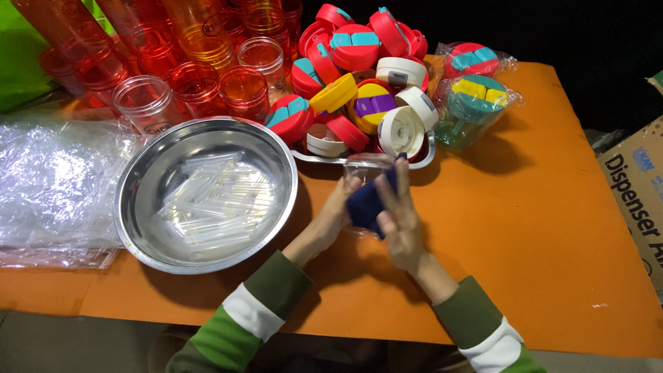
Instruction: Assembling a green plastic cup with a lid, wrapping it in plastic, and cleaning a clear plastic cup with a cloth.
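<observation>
Both hands (pixel 369 207) gripping a clear bottle (pixel 366 168) and dark blue cloth (pixel 368 202), steel bowl (pixel 141 179) left, lid tray (pixel 366 164) just behind

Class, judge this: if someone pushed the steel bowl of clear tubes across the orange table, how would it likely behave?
The steel bowl looks rigid and smooth, so it would probably slide rather than bend. Being wide and shallow, it seems unlikely to tip. The clear tubes lie loose inside and look light, so they would likely shift or roll against each other on a sharp push.
</observation>
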